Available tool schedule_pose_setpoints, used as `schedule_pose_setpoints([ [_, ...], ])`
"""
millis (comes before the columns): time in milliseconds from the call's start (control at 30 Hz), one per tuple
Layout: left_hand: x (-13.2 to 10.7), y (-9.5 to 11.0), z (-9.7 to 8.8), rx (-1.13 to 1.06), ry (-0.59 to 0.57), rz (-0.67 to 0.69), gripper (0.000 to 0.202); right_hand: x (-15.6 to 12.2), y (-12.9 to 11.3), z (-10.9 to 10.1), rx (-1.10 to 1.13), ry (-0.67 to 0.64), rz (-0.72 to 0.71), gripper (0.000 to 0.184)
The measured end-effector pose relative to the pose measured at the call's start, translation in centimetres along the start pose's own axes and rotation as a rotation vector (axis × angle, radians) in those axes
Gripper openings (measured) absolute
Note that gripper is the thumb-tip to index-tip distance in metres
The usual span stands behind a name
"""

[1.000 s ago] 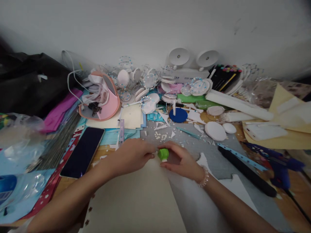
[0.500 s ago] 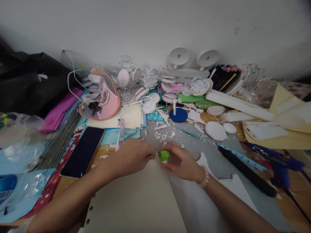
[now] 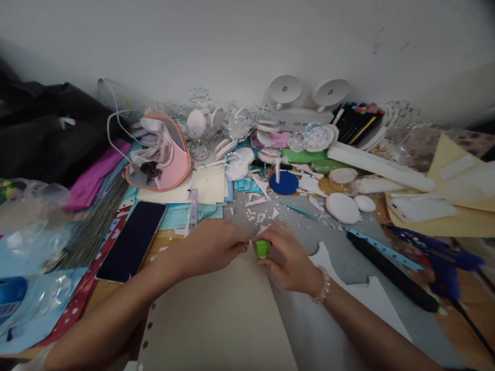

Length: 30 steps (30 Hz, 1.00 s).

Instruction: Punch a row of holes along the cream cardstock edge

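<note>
A small green craft hole punch (image 3: pixel 262 250) sits at the top right corner of a cream sheet of paper (image 3: pixel 220 319). My right hand (image 3: pixel 294 260), a beaded bracelet at its wrist, grips the punch between thumb and fingers. My left hand (image 3: pixel 212 247) is closed at the sheet's far edge, pinching the paper just left of the punch. Small flower-shaped holes line the sheet's left edge. The punch and my fingers hide the paper's corner.
A phone (image 3: pixel 131 241) lies at left, near a pink visor (image 3: pixel 178 167). Beaded white discs (image 3: pixel 238 164) crowd the back by a blue disc (image 3: pixel 284 182). On the right are a black rod (image 3: pixel 392 270) and a blue glue gun (image 3: pixel 441 252). White offcuts (image 3: pixel 371 299) lie beside the sheet.
My right hand has turned the green punch slightly, so its white part no longer shows. The paper has shifted a little, and my left hand keeps its pinch.
</note>
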<state>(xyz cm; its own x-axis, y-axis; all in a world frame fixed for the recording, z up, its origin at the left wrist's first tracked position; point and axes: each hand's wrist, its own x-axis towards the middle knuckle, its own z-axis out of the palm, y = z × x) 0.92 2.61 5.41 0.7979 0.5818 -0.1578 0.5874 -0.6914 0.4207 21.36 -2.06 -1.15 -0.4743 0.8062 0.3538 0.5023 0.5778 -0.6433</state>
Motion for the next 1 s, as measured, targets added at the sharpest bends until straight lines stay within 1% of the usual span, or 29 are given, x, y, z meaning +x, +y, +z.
schedule_pose_setpoints([
  [33, 0.0, 0.2, 0.0, -0.007, 0.008, 0.017, 0.015, 0.0, 0.0, 0.0, -0.008, -0.001, 0.005, 0.021],
  [67, -0.1, 0.5, -0.1, -0.007, 0.019, 0.031, 0.019, 0.0, 0.0, 0.1, -0.016, 0.002, 0.006, 0.020],
  [133, 0.1, 1.1, 0.1, 0.025, 0.044, 0.027, 0.040, 0.1, 0.0, 0.2, -0.033, 0.004, 0.003, 0.020],
  [167, 0.3, 1.5, 0.3, 0.057, 0.052, 0.005, 0.046, 0.1, 0.0, 0.3, -0.040, 0.003, -0.003, 0.021],
  [200, 0.5, 1.9, 0.6, 0.096, 0.057, -0.023, 0.048, 0.1, -0.1, 0.3, -0.044, 0.002, -0.009, 0.021],
  [300, 1.2, 2.5, 1.7, 0.211, 0.086, -0.064, 0.040, 0.0, -0.2, 0.6, -0.056, -0.005, -0.017, 0.020],
  [433, 1.6, 2.5, 2.6, 0.280, 0.145, -0.039, 0.030, 0.0, -0.3, 0.6, -0.087, 0.000, -0.014, 0.019],
  [600, 1.6, 2.1, 2.3, 0.274, 0.129, 0.007, 0.033, 0.0, -0.5, 0.7, -0.099, -0.006, -0.019, 0.019],
  [733, 1.7, 1.8, 2.2, 0.253, 0.100, 0.027, 0.032, -0.1, -0.6, 0.9, -0.113, 0.024, -0.048, 0.021],
  [833, 1.9, 1.7, 2.3, 0.242, 0.091, 0.026, 0.030, -0.1, -0.6, 0.9, -0.117, 0.030, -0.051, 0.021],
  [1000, 2.0, 1.6, 2.6, 0.227, 0.132, -0.029, 0.028, 0.0, -0.1, 0.7, -0.126, 0.035, -0.018, 0.023],
])
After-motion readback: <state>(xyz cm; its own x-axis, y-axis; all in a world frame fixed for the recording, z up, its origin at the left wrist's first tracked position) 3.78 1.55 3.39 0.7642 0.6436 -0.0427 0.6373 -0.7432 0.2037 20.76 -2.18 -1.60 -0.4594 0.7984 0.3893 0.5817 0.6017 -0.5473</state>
